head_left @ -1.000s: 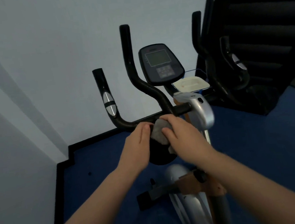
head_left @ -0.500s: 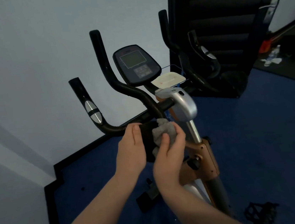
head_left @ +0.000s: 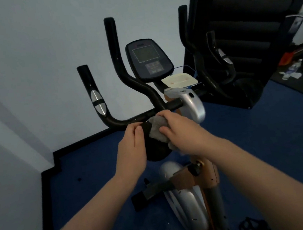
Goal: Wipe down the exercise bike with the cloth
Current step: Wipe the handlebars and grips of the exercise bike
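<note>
Handlebar tubing is what the coming stroke follows: the black padded horizontal handlebar [head_left: 134, 119] of the silver-and-orange exercise bike [head_left: 199, 181] runs left to right across the view, just beyond both hands. At its left end the bar bends up into a grip with a silver sensor pad [head_left: 98, 102]. The left hand [head_left: 131, 147] sits at the near side of the bar, fingers curled with thumb and fingertips pinched at the tube; what it holds cannot be told. Just right of it, touching the bar, lies the crumpled grey cloth [head_left: 158, 128], bunched in the right hand [head_left: 182, 130], whose fingers wrap over it. That hand is nearer the silver stem housing [head_left: 193, 104], so wiping would likely run sideways along the bar.
</note>
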`<state>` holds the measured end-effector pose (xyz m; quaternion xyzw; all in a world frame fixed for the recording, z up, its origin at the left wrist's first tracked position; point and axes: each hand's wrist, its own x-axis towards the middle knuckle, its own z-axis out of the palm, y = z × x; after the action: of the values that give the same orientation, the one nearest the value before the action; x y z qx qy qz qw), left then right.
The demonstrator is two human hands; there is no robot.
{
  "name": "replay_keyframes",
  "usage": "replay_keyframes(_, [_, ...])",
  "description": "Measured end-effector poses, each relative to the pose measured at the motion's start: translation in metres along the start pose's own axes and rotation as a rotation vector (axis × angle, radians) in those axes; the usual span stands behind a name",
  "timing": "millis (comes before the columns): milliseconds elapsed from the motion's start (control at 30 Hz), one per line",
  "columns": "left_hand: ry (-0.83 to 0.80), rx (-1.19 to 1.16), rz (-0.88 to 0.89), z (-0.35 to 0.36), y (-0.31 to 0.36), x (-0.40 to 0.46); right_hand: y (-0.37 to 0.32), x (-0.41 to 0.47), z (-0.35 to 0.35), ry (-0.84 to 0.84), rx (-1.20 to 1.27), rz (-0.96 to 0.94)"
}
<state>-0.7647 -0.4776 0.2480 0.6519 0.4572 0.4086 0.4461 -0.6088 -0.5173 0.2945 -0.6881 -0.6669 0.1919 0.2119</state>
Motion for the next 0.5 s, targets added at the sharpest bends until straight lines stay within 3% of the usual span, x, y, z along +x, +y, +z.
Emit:
replay_keyframes(100, [-0.045,-0.076,0.000,-0.001,-0.009,-0.013,0.005,-0.003,-0.005,-0.076,-0.023,-0.052])
replay_keyframes(200, [-0.085,-0.081,0.034,-0.002,-0.015,-0.021,-0.005,0.020,-0.006,-0.108,-0.358,-0.114])
replay_keyframes(300, [-0.046,-0.084,0.054,0.001,-0.017,-0.024,-0.018,0.045,-0.002,-0.130,-0.574,-0.306])
replay_keyframes(367, [-0.004,-0.070,0.063,0.005,-0.017,-0.025,-0.017,0.052,-0.003,-0.194,-0.550,-0.391])
replay_keyframes(500, [-0.006,0.025,0.080,0.004,-0.016,-0.028,0.000,0.049,-0.019,-0.294,-0.376,-0.367])
